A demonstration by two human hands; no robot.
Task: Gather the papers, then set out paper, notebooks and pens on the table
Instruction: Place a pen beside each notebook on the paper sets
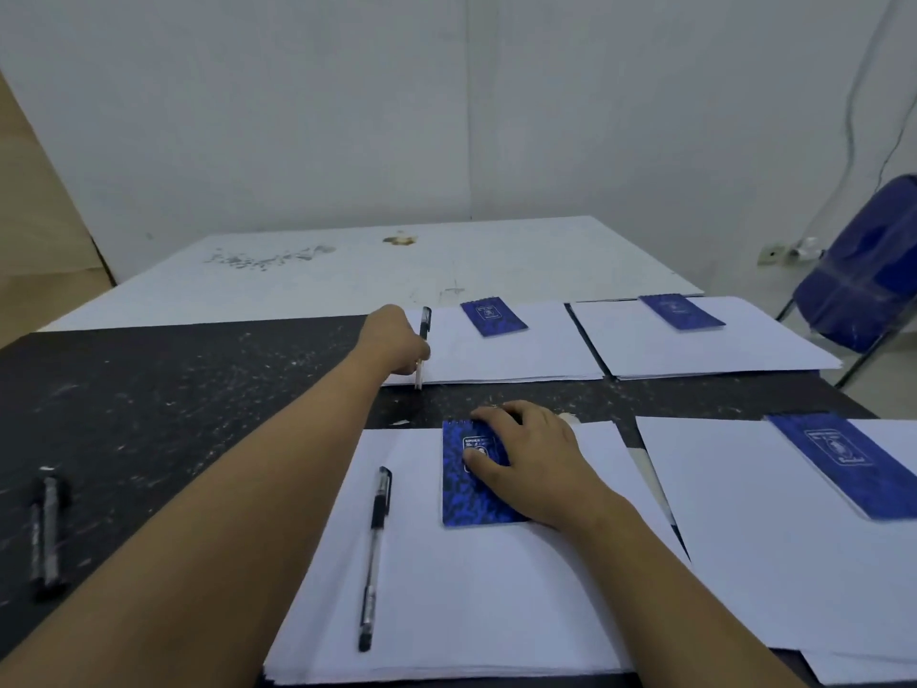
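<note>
- The near white paper stack (471, 613), closest to the camera, lies on the dark speckled tabletop (149, 399); every place below is given from this stack.
- The pale scuffed board (347, 270) lies well beyond the stack, running to the grey wall.
- The folded blue chair (863, 270) stands far off to the right, past the tabletop's edge.
- A second white paper stack (774, 548) lies just to the right, with a blue spiral notebook (843, 464) on its far part.
- Two more white stacks lie beyond: one straight ahead (511, 355) carrying a small blue notebook (492, 316), one ahead and to the right (704, 350) carrying another blue notebook (681, 311).
- The blue patterned spiral notepad (471, 494) rests on the stack's far half.
- The right hand (531, 459) lies flat on that notepad, fingers spread over its top and cover, pressing rather than gripping.
- The left hand (397, 342) reaches to the left edge of the stack straight ahead, fingers closed around a clear-barrelled black-capped pen (425, 335), whose tip touches the paper's near left corner.
- A black gel pen (374, 553) lies lengthwise on the stack's left side, left of the notepad and apart from it.
- Black pens (45, 533), blurred, lie together on the bare tabletop well to the left.
</note>
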